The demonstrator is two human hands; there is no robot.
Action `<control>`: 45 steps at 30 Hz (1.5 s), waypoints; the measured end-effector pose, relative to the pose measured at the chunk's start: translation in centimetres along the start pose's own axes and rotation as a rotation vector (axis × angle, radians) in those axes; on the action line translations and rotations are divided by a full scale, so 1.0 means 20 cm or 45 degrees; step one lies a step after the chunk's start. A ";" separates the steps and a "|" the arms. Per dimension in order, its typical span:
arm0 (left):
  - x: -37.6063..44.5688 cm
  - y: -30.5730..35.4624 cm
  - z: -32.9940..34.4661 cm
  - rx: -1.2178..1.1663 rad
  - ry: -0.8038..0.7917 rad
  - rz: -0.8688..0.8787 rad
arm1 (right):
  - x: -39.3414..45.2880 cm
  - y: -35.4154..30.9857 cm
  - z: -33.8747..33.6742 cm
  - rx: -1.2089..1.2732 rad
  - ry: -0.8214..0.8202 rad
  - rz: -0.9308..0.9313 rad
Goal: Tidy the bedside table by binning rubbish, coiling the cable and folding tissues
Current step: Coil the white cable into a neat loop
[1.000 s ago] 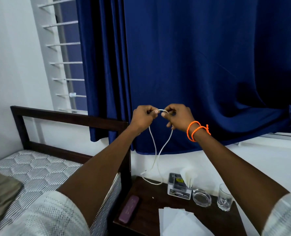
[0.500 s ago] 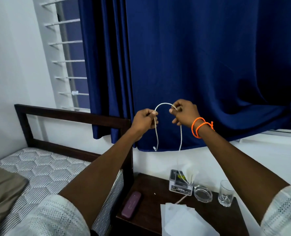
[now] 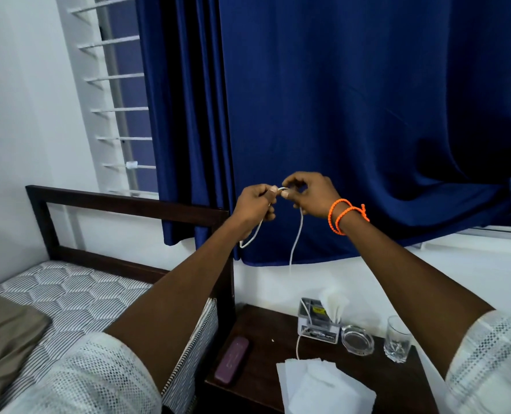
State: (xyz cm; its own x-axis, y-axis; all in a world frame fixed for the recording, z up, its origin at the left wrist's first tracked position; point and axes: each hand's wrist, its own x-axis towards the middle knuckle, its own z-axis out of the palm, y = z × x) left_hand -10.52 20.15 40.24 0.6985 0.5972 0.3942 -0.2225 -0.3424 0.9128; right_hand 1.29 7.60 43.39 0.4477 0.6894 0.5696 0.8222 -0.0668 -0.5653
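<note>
Both hands are raised in front of the blue curtain, well above the bedside table (image 3: 266, 380). My left hand (image 3: 254, 206) and my right hand (image 3: 309, 192) meet and pinch a thin white cable (image 3: 297, 234) between them. A short loop of it hangs under the left hand; a long strand drops from the right hand down to the table, past the tissue box (image 3: 318, 324). White tissues (image 3: 320, 383) lie flat at the table's front edge.
On the dark wooden table stand a glass ashtray (image 3: 356, 339), a drinking glass (image 3: 397, 339) and a purple case (image 3: 232, 358). The bed (image 3: 78, 297) with its dark headboard is at the left. A blue curtain (image 3: 353, 115) hangs behind.
My hands have come back together after spreading apart. A loop now hangs under the left hand, and the free strand below the right hand is shorter on the table.
</note>
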 end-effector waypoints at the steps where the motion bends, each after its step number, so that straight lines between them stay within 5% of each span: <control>1: 0.00 0.00 0.00 0.006 -0.009 0.002 | 0.00 0.00 0.01 -0.014 -0.026 -0.010; 15: -0.10 -0.08 -0.09 -0.030 -0.125 -0.075 | 0.02 0.08 0.00 0.015 0.252 0.270; 20: -0.10 -0.08 -0.08 -0.095 -0.101 -0.099 | 0.00 0.10 0.01 0.237 0.134 0.370; 26: -0.06 -0.02 -0.05 -0.211 -0.086 -0.122 | -0.03 0.06 0.04 0.360 -0.054 0.171; 36: -0.04 0.00 -0.05 -0.305 -0.116 -0.212 | -0.03 0.01 0.05 0.372 -0.056 0.003; 45: -0.12 -0.01 -0.04 -0.685 -0.599 -0.428 | -0.03 0.02 0.07 0.254 0.123 -0.003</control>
State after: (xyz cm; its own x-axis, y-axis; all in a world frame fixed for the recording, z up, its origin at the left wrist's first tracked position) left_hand -12.75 19.29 39.17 0.9743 0.1957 0.1111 -0.1628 0.2716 0.9486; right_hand 0.94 8.17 42.06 0.4853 0.6167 0.6199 0.7414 0.0856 -0.6655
